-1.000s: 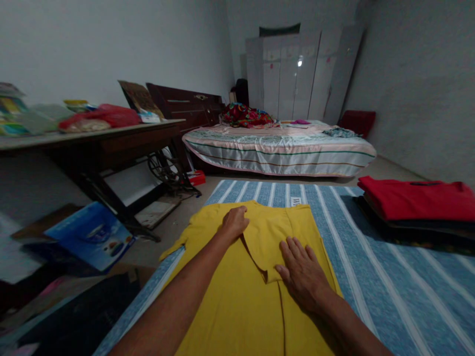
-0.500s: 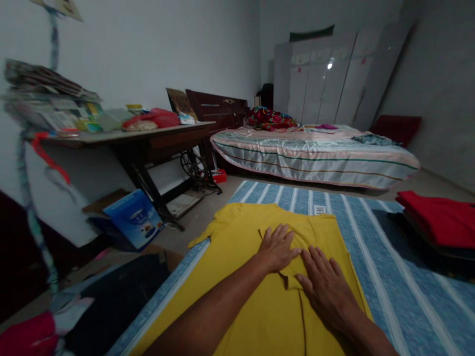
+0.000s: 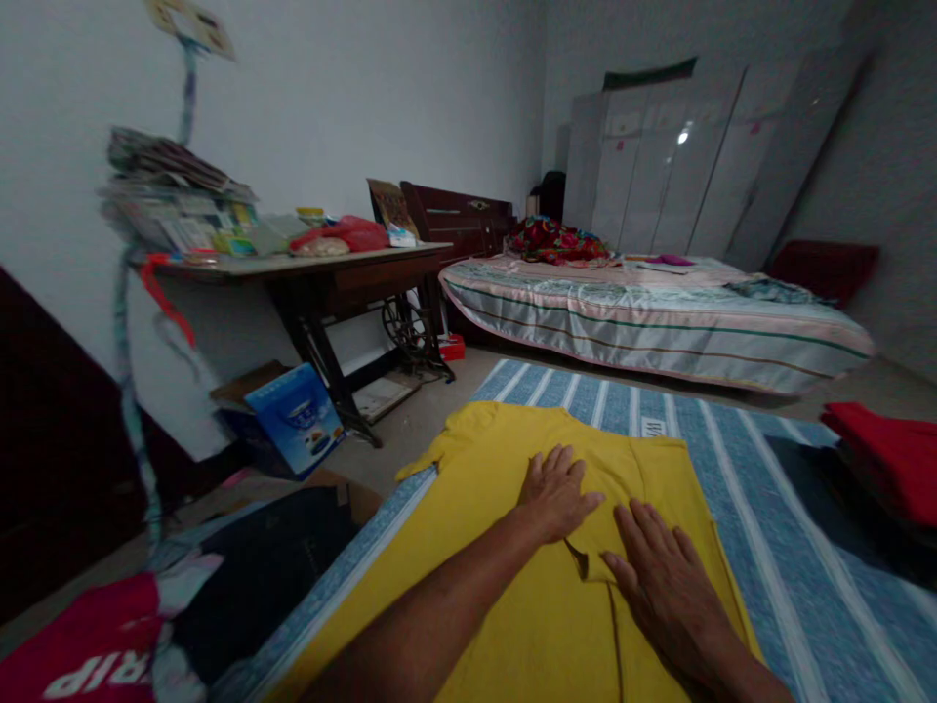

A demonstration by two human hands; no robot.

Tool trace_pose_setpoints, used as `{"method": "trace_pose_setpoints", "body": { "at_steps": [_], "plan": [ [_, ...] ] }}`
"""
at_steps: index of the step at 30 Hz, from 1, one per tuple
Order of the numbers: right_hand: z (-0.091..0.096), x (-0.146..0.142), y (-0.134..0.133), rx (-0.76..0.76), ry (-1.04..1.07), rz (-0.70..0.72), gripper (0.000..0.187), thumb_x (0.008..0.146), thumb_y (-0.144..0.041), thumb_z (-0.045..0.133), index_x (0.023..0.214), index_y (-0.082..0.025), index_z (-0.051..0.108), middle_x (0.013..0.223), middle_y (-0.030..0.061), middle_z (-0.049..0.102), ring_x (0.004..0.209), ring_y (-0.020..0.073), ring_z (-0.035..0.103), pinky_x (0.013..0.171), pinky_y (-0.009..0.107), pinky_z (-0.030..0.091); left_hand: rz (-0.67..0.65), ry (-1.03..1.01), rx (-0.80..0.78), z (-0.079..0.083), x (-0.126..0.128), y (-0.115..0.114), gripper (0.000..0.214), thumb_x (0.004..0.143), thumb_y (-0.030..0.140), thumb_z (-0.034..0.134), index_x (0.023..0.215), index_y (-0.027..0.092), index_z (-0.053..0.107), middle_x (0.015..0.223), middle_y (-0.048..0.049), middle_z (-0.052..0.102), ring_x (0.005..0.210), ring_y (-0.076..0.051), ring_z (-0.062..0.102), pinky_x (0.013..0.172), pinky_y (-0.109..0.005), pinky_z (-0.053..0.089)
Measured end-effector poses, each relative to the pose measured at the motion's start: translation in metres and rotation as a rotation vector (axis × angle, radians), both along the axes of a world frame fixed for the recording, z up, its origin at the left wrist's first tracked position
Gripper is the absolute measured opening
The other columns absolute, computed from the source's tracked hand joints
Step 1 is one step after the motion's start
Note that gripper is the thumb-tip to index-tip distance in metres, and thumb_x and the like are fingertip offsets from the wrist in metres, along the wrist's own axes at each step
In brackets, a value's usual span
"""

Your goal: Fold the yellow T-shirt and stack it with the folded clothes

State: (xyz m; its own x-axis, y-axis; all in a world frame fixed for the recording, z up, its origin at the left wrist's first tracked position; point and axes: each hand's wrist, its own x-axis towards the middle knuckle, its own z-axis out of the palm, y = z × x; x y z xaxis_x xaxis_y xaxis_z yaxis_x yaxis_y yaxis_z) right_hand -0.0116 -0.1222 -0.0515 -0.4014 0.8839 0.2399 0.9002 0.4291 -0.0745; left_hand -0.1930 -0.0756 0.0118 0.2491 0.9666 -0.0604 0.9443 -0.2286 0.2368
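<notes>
A yellow shirt (image 3: 505,576) lies spread on a blue-and-white striped cloth (image 3: 739,508), its right side folded inward with the sleeve laid over the body. My left hand (image 3: 557,496) rests flat on the shirt near its middle, fingers stretched forward. Just to its right, my right hand (image 3: 663,566) presses flat on the folded part, beside the sleeve's open end, fingers extended and a little apart. Neither hand grips anything. The shirt's far-left sleeve sticks out past the cloth's edge, and its near hem runs out of view.
A stack of folded clothes, red on top (image 3: 885,459), sits at the right. Dark clothes (image 3: 256,566) and a pink garment (image 3: 95,635) lie at lower left. Beyond are a blue box (image 3: 297,420), a sewing-machine table (image 3: 307,264) and a bed (image 3: 659,312).
The view has turned slightly left, so the surroundings sit further right. Both hands stay flat on the yellow shirt, the right one slightly further from the left.
</notes>
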Motion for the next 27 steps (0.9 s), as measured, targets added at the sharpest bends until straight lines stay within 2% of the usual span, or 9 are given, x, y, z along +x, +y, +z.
{"method": "trace_pose_setpoints", "body": {
  "at_steps": [4,10,13,16,19,22,27],
  "plan": [
    [-0.005,0.002,0.002,0.024,0.020,0.008,0.063,0.093,-0.053,0.028,0.137,-0.012,0.045,0.145,0.0147,0.036,0.135,0.0305,0.029,0.107,0.054,0.025,-0.003,0.014,0.012,0.006,-0.018,-0.015,0.066,0.089,0.056,0.031,0.140,0.014,0.035,0.154,-0.0157,0.019,0.143,-0.027,0.011,0.114,-0.049,0.009],
    [-0.008,0.003,0.002,0.051,0.025,0.010,0.064,0.092,-0.054,0.026,0.136,-0.012,0.046,0.145,0.0151,0.037,0.135,0.0303,0.030,0.106,0.052,0.028,-0.001,0.005,-0.075,0.013,-0.060,-0.035,0.067,0.091,0.057,0.029,0.144,0.016,0.028,0.155,-0.0147,0.018,0.143,-0.026,0.011,0.113,-0.053,0.010],
    [-0.011,0.004,0.003,0.057,0.021,0.023,0.063,0.092,-0.054,0.027,0.136,-0.013,0.045,0.145,0.0148,0.037,0.135,0.0302,0.030,0.105,0.052,0.028,0.046,-0.008,-0.024,0.016,-0.071,-0.043,0.060,0.092,0.051,0.031,0.138,0.014,0.037,0.153,-0.0159,0.025,0.142,-0.026,0.017,0.112,-0.050,0.015],
    [-0.014,0.007,0.004,0.074,0.020,0.026,0.063,0.092,-0.054,0.028,0.136,-0.013,0.045,0.144,0.0146,0.038,0.135,0.0299,0.031,0.105,0.052,0.028,0.071,-0.002,0.056,0.023,-0.080,-0.057,0.048,0.090,0.042,0.042,0.127,0.013,0.050,0.148,-0.0163,0.034,0.139,-0.026,0.025,0.112,-0.044,0.021],
    [-0.016,0.011,0.005,0.086,0.021,0.046,0.063,0.092,-0.053,0.027,0.137,-0.012,0.044,0.143,0.0154,0.039,0.134,0.0302,0.031,0.105,0.052,0.030,0.112,-0.031,0.102,0.034,-0.099,-0.084,0.041,0.086,0.035,0.048,0.121,0.013,0.054,0.144,-0.0163,0.041,0.134,-0.026,0.034,0.110,-0.040,0.027],
    [-0.019,0.012,0.006,0.099,0.029,0.055,0.062,0.092,-0.053,0.026,0.136,-0.013,0.044,0.143,0.0156,0.040,0.133,0.0308,0.033,0.104,0.052,0.032,0.211,-0.090,0.120,0.042,-0.129,-0.119,0.036,0.083,0.030,0.049,0.113,0.013,0.059,0.132,-0.0160,0.053,0.124,-0.026,0.047,0.106,-0.039,0.033],
    [-0.022,0.017,0.010,0.092,0.063,0.050,0.055,0.089,-0.053,0.032,0.131,-0.022,0.049,0.139,0.0137,0.045,0.130,0.0316,0.038,0.102,0.053,0.035,0.471,-0.231,0.068,0.041,-0.179,-0.180,0.028,0.080,0.031,0.047,0.097,0.017,0.064,0.100,-0.0076,0.066,0.096,-0.021,0.062,0.085,-0.030,0.046]
  ]
}}
